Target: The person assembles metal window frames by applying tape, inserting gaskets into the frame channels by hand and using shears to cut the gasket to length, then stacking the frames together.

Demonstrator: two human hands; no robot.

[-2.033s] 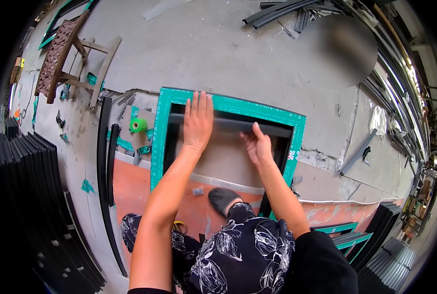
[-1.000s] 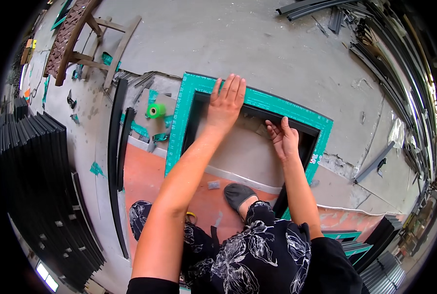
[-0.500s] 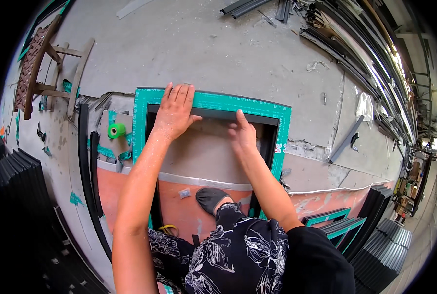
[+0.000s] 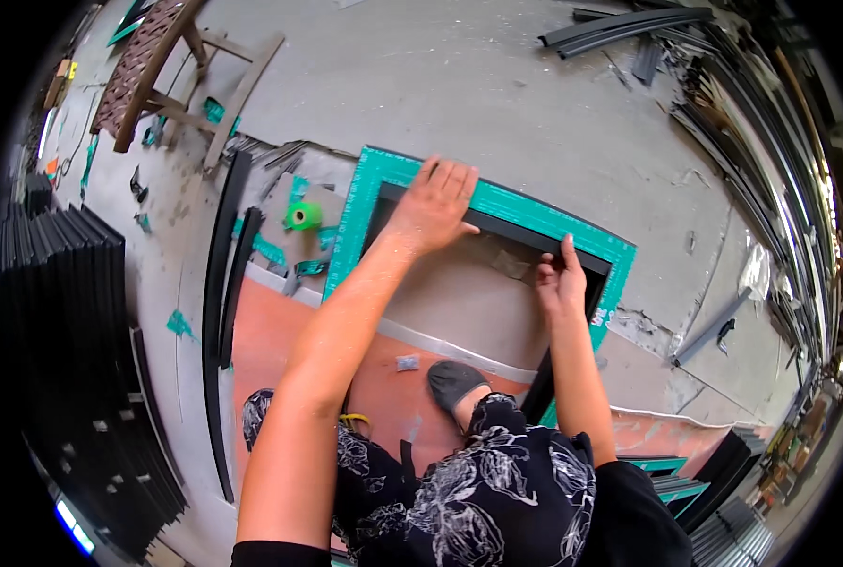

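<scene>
The green-and-black frame (image 4: 525, 210) stands before the person over the floor (image 4: 412, 90), far bar slanting nearer rightward, side bars running toward the body; the near end is hidden by arms and clothing, leaving its long axis unclear. The left hand (image 4: 435, 208) lies wide across that bar; whether the right hand's (image 4: 563, 281) grip holds its inner edge, I cannot tell.

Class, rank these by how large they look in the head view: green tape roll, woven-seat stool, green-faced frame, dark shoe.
Largest to smallest, as they look here:
1. green-faced frame, partly hidden by the arms
2. woven-seat stool
3. dark shoe
4. green tape roll
</scene>
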